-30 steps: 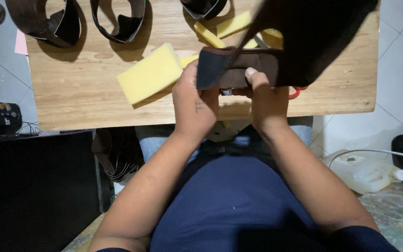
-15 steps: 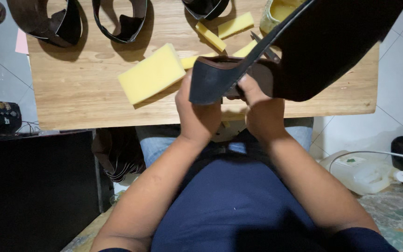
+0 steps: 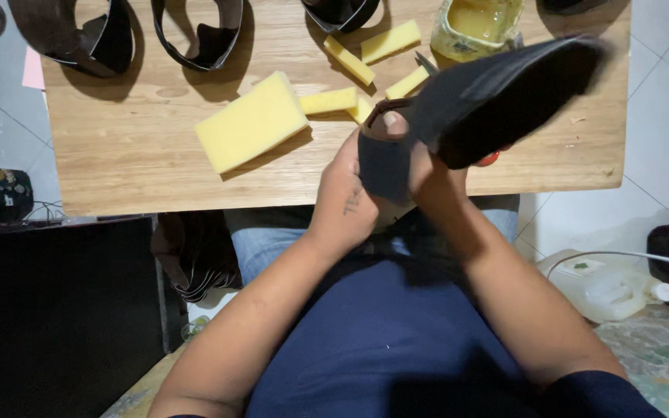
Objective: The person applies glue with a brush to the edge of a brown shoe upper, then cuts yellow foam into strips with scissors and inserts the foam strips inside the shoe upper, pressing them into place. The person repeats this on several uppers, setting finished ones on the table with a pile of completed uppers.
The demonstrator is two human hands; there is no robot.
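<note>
Since the earlier frame, the dark sandal has tilted flatter. My left hand wraps its strap, thumb on top; my right hand grips underneath, mostly hidden. Its long axis runs up-right from my grip. Beyond lie the yellow sponge and glue pot.

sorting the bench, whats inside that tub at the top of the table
The tub holds a yellowish, glossy liquid or paste. Its bottom is covered by that, and its near edge by the dark sandal.
</note>
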